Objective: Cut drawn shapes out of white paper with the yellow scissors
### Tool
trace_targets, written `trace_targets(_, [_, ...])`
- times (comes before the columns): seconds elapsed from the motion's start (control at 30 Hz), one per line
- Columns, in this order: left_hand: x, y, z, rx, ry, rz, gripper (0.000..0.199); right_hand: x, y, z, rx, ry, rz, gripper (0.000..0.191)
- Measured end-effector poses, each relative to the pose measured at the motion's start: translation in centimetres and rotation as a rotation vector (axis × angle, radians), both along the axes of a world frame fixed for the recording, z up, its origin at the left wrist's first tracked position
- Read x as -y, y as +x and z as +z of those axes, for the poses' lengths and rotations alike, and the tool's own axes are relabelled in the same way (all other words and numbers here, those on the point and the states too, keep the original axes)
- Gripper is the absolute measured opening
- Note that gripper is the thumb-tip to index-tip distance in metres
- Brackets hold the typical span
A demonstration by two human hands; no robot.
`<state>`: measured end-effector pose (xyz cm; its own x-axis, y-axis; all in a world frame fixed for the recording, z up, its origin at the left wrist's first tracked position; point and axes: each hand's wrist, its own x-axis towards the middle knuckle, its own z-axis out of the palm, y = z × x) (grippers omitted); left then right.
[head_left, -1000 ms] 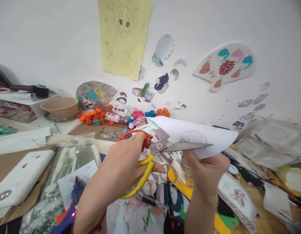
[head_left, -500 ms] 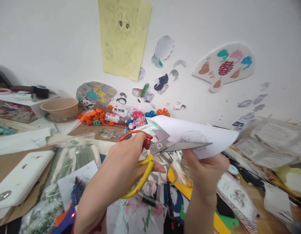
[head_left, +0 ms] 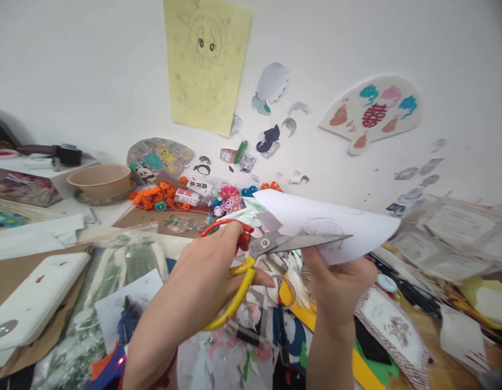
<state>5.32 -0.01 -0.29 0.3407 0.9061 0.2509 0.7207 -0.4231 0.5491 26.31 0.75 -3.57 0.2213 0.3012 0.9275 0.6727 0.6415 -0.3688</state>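
In my left hand [head_left: 206, 271] is a pair of scissors [head_left: 291, 244] with a red and a yellow handle loop, which stand apart. One long blade points right across the front of a white sheet of paper [head_left: 356, 219]; the other blade is partly hidden by the sheet. A faint pencil drawing shows on the paper near the blade. My right hand [head_left: 340, 281] grips the sheet's lower edge from below, its thumb close to the blade, and the paper bends into a curve. Both hands are raised above the cluttered table.
Below lie paper scraps [head_left: 222, 352], a red-and-black pen [head_left: 284, 341] and a metal ring [head_left: 283, 291]. On the left are a white phone-like device [head_left: 39, 295] and a tan bowl [head_left: 99, 181]. Orange flowers [head_left: 155, 196] and plastic bottles [head_left: 193, 197] stand behind, near the wall.
The sheet and my right hand have shifted very slightly. The scissors keep nearly the same position and spread, and the camera view has moved a little.
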Motion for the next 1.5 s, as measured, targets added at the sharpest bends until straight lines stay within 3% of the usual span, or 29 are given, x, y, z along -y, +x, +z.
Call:
trace_targets(0.6, [0.1,0.0,0.3,0.012,-0.037,0.006,0.028,-0.2,-1.1,-0.5,-0.206,-0.037,0.066,0.015])
trace_targets(0.93, [1.0,-0.1,1.6,0.003,-0.080,-0.022,0.025,-0.4,-1.2,-0.7,-0.211,0.013,0.054,0.020])
trace_targets(1.13, [0.6,-0.2,0.6,0.001,-0.025,-0.004,0.029,-0.5,-1.4,-0.8,-0.223,0.011,0.037,0.023])
trace_targets(1.33, [0.2,-0.2,-0.3,-0.026,0.025,0.010,0.030,0.2,-0.2,0.0,-0.225,-0.148,0.143,0.021])
trace_targets(1.5, [0.5,-0.2,-0.1,-0.038,0.046,0.032,0.031,0.5,0.3,0.4,-0.309,-0.198,0.259,0.013])
